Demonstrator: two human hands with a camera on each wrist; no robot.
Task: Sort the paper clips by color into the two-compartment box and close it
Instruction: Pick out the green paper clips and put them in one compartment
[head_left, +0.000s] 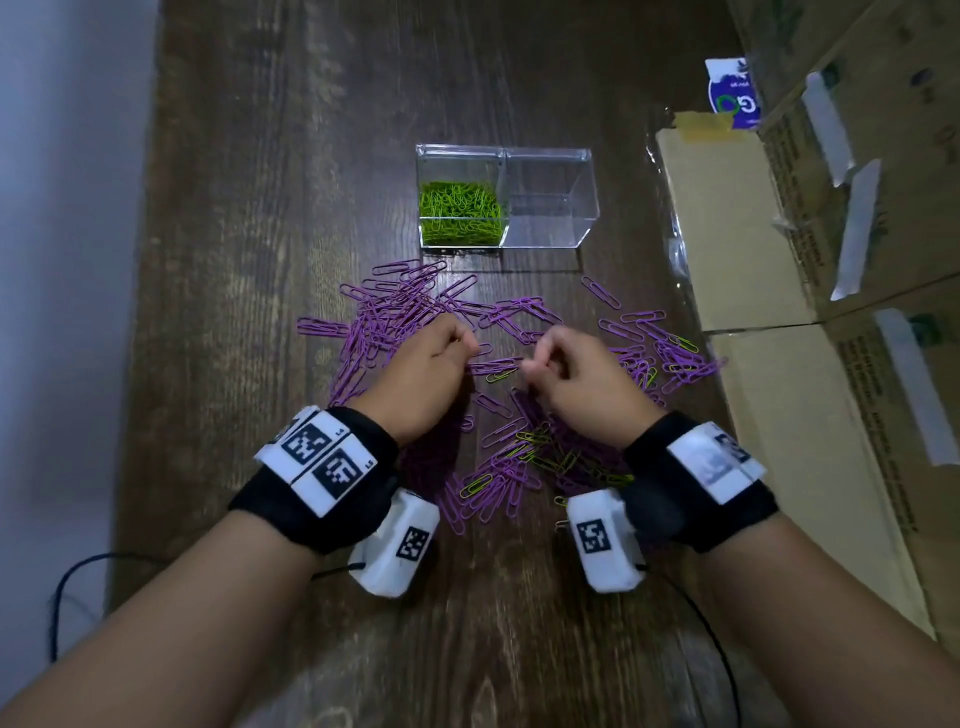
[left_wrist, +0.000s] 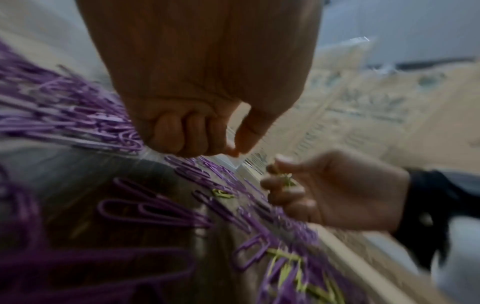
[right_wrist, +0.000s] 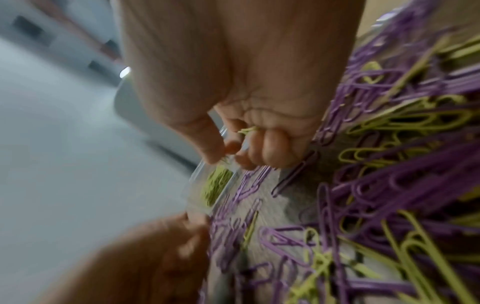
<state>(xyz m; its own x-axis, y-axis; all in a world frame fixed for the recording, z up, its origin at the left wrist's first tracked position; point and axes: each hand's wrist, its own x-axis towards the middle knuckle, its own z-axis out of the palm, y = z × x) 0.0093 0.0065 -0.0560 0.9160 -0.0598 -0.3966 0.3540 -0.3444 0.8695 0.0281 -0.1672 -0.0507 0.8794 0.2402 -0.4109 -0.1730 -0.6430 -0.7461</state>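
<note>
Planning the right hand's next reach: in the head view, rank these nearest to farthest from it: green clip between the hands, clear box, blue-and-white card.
1. Green clip, just left of the right hand.
2. Clear box, ahead on the table.
3. Blue-and-white card, far right corner.

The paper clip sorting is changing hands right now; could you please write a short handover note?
Right hand pinches green clips in its curled fingers. Left hand is curled; whether it holds anything is unclear.
The clear two-compartment box stands open beyond the pile; no lid is visible.
Done: left compartment holds green clips only.
Left: right compartment is empty. Purple clips cover the table, with stray green ones near the wrists. Finish green, load purple, close.
</note>
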